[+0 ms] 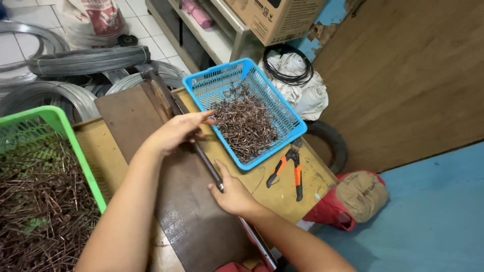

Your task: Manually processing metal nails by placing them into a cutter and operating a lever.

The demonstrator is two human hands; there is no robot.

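Note:
A long dark metal bar (205, 160) lies along the right edge of a brown board (186, 211) on the workbench. My left hand (177, 132) rests on the bar's upper part, fingers reaching toward the blue basket (298, 126), which holds several bent rusty wire pieces (245, 122). Lower down, my right hand (233, 194) is closed around the same bar. A green basket (55, 120) at the left is full of straight rusty wire pieces (40, 211).
Orange-handled pliers (290, 168) lie on the yellowish bench top (275, 194) below the blue basket. Coils of grey wire (75, 63) sit on the tiled floor behind. A cap (360, 194), a tyre (333, 141), white cloth and a cardboard box stand to the right.

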